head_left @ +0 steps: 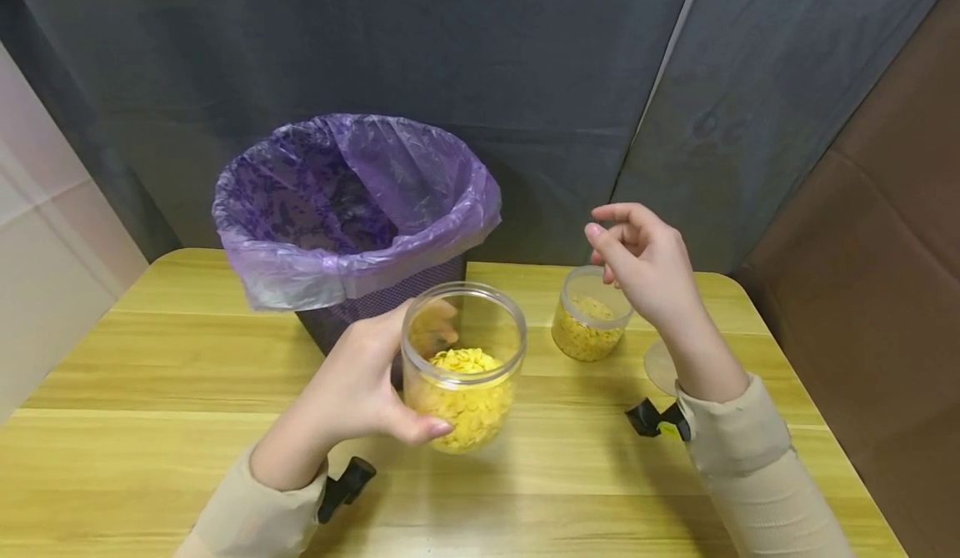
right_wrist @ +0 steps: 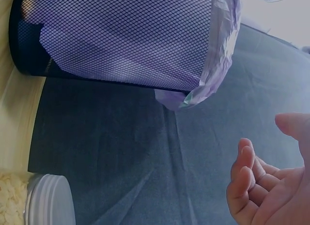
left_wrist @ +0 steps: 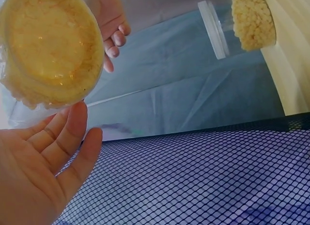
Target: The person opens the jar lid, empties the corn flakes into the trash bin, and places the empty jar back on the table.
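Note:
My left hand (head_left: 367, 375) grips a clear jar (head_left: 491, 412) of yellow flakes above the table, fingers around its far side and thumb along the near side. The jar's mouth is uncovered. In the left wrist view, the jar's underside (left_wrist: 53, 45) faces the camera beside the left fingers (left_wrist: 80, 152). My right hand (head_left: 648, 266) is in the air with fingers loosely bent and nothing between them; the right wrist view shows its palm (right_wrist: 276, 196) bare. Below it, a second jar (head_left: 588, 337) of paler yellow flakes stands on the table.
A black mesh bin (head_left: 405, 291) lined with a purple bag (head_left: 360, 271) stands at the back left, just behind the held jar. A clear round disc (head_left: 658, 366) lies right of the second jar, partly hidden by the right forearm. A grey curtain (head_left: 555, 83) hangs behind the table.

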{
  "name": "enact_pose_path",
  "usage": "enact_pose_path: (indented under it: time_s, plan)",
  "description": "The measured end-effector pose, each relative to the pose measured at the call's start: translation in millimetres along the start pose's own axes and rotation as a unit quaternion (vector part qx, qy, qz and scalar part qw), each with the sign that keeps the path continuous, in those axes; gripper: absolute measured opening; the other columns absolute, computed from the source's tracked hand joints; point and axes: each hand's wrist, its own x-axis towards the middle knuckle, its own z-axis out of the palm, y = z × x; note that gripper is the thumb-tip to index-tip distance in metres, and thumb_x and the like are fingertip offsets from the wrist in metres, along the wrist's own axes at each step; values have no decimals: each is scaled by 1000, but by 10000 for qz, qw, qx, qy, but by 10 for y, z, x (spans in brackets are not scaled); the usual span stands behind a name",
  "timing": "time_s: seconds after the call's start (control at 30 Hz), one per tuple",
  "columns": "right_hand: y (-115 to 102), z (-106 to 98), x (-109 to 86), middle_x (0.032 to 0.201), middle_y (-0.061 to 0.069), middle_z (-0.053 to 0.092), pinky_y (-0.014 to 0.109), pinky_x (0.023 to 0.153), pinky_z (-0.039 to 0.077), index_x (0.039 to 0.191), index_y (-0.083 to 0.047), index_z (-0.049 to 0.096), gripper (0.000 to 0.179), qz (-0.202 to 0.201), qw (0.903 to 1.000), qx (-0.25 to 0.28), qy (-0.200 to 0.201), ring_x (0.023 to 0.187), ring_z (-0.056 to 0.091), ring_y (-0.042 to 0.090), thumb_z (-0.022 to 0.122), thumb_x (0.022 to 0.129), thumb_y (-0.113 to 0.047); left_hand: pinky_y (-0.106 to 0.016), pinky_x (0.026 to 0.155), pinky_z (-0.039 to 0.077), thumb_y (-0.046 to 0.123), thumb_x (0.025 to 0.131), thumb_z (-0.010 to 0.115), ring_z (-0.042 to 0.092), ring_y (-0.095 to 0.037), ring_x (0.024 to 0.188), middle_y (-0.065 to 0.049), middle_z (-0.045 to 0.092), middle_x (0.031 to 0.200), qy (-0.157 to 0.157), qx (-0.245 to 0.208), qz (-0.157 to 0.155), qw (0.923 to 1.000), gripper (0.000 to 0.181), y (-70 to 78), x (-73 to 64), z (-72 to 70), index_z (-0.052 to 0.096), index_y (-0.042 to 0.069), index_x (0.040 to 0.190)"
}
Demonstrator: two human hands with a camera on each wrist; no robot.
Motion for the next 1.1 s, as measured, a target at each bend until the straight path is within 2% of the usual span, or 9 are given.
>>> enact_pose_path:
  time_s: [0.13,0.53,0.8,1.1]
  plan:
    - [-59,4,15,82,11,64,27,56,47,127,-10,58,39,-12,10000,-35,-53,61,55,26,60,95,-33,-39,76,54,57,59,79,65,-19,90,-2,68,100,98,7,129,9999,84,24,-6,-30,56,4,120]
    - [-236,51,91,83,13,65,25,55,47,128,-8,60,40,-205,9996,72,-195,56,53,20,61,95,-30,-35,77,54,67,65,72,64,-21,90,-3,68,100,280,68,286,9992,86,86,-7,-130,57,1,118]
    - [-317,133,165,85,12,66,26,55,47,131,-9,58,44,-82,9995,121,-288,57,53,21,62,94,-33,-27,83,50,65,63,74,65,-21,89,-3,69,97,355,67,254,9990,85,91,-19,-181,57,0,117]
    - [-407,290,291,84,10,66,28,54,49,134,-11,55,49,88,9988,178,-454,55,53,21,62,93,-36,-26,81,50,66,64,72,65,-21,87,-3,69,94,442,139,338,9984,85,96,-23,-221,58,0,115]
